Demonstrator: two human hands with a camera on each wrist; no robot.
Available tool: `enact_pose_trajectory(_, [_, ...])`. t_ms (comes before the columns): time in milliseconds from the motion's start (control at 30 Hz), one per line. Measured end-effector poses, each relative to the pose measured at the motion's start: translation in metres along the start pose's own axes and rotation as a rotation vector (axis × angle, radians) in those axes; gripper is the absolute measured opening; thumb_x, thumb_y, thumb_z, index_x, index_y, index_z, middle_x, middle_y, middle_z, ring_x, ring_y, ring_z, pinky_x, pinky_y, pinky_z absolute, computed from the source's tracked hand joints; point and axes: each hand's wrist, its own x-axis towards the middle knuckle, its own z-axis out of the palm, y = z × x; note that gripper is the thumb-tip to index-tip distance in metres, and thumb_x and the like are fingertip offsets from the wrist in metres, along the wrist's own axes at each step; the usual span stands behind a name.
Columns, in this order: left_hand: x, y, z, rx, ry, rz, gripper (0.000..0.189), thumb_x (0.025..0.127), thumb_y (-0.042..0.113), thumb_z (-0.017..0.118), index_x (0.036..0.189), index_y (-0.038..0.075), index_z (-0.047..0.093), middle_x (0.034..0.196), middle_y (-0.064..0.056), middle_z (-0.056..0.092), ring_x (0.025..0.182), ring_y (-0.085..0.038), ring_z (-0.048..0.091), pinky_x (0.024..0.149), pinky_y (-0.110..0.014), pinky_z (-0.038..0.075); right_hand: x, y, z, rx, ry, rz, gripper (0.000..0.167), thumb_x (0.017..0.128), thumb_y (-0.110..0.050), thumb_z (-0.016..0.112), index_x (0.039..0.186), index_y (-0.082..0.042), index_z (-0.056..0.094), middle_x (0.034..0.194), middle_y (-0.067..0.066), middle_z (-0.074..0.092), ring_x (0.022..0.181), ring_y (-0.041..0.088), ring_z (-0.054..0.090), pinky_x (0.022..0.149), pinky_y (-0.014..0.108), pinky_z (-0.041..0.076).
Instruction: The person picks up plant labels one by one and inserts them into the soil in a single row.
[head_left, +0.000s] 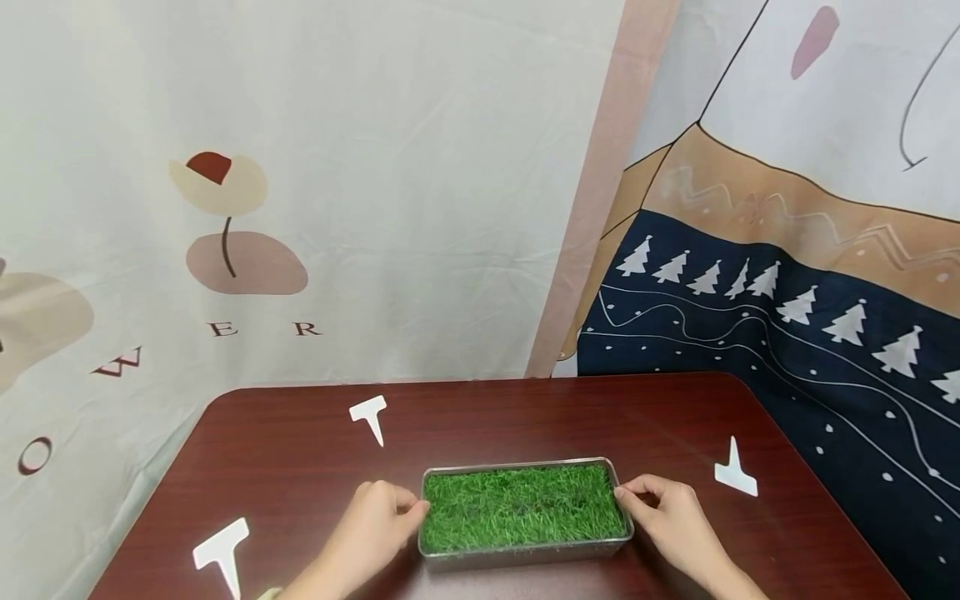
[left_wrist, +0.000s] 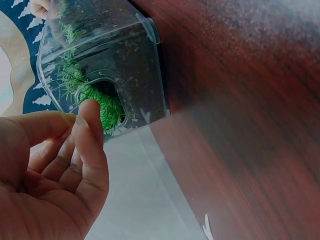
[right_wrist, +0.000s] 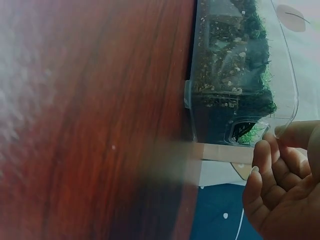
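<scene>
A clear plastic planter box (head_left: 525, 554) full of green grass (head_left: 525, 504) stands on the table. Dark soil with pale bits (right_wrist: 225, 65) shows through its walls in the right wrist view. At the box's left end, my left hand (head_left: 378, 521) pinches the rim between thumb and fingers. My right hand (head_left: 671, 517) grips the opposite end's rim the same way. Each end wall has a rounded cutout, with grass (left_wrist: 107, 107) showing through it in the left wrist view. Both hands' fingers are curled, their tips close to these cutouts.
Three white T-shaped plant labels lie on the dark red table (head_left: 600, 425): one label (head_left: 370, 414) behind the box, another label (head_left: 223, 550) at front left, and a third label (head_left: 735, 473) at right. Printed cloth (head_left: 420, 208) hangs behind the table.
</scene>
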Motion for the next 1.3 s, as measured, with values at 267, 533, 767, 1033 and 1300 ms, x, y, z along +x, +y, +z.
enact_pose_trajectory(267, [-0.011,0.0,-0.001,0.009,-0.017,-0.019,0.052,0.096,0.012,0.072,0.054,0.018,0.043,0.047,0.016,0.032,0.045,0.001,0.027,0.048,-0.02,0.034,-0.01,0.002,0.003,-0.014,0.036,-0.077,0.013,0.094,-0.012,0.077,0.085,-0.021,0.077,0.079,-0.015,0.072,0.069,0.001,0.058,0.064,0.025,0.049])
enact_pose_trajectory(533, [-0.022,-0.001,-0.002,-0.023,-0.048,-0.028,0.048,0.097,0.014,0.072,0.055,0.015,0.049,0.047,0.016,0.04,0.045,0.0,0.038,0.056,-0.024,0.042,-0.019,0.002,0.002,-0.004,0.001,-0.103,0.011,0.095,-0.013,0.077,0.087,-0.021,0.078,0.079,-0.014,0.071,0.069,0.001,0.058,0.063,0.025,0.049])
enact_pose_trajectory(767, [-0.028,0.001,-0.005,-0.006,-0.027,-0.035,0.052,0.095,0.011,0.072,0.052,0.017,0.043,0.046,0.017,0.034,0.046,0.002,0.034,0.053,-0.022,0.038,-0.025,-0.001,0.001,0.001,-0.068,-0.004,0.009,0.096,-0.02,0.078,0.087,-0.02,0.078,0.079,-0.011,0.069,0.07,0.004,0.057,0.065,0.025,0.048])
enact_pose_trajectory(1033, [-0.035,-0.001,-0.007,-0.022,-0.043,-0.037,0.047,0.094,0.012,0.073,0.052,0.013,0.051,0.045,0.017,0.04,0.042,0.002,0.036,0.052,-0.023,0.04,-0.033,0.0,0.004,-0.027,-0.063,-0.076,0.009,0.097,-0.016,0.076,0.088,-0.018,0.078,0.081,-0.013,0.07,0.07,0.001,0.057,0.064,0.024,0.05])
enact_pose_trajectory(1300, [-0.04,-0.006,-0.007,-0.004,-0.049,0.024,0.047,0.093,0.013,0.074,0.052,0.013,0.051,0.045,0.018,0.043,0.043,0.004,0.038,0.058,-0.022,0.044,-0.037,0.001,0.005,-0.047,-0.027,-0.216,0.013,0.094,-0.008,0.077,0.087,-0.019,0.078,0.079,-0.015,0.07,0.069,-0.001,0.058,0.06,0.024,0.05])
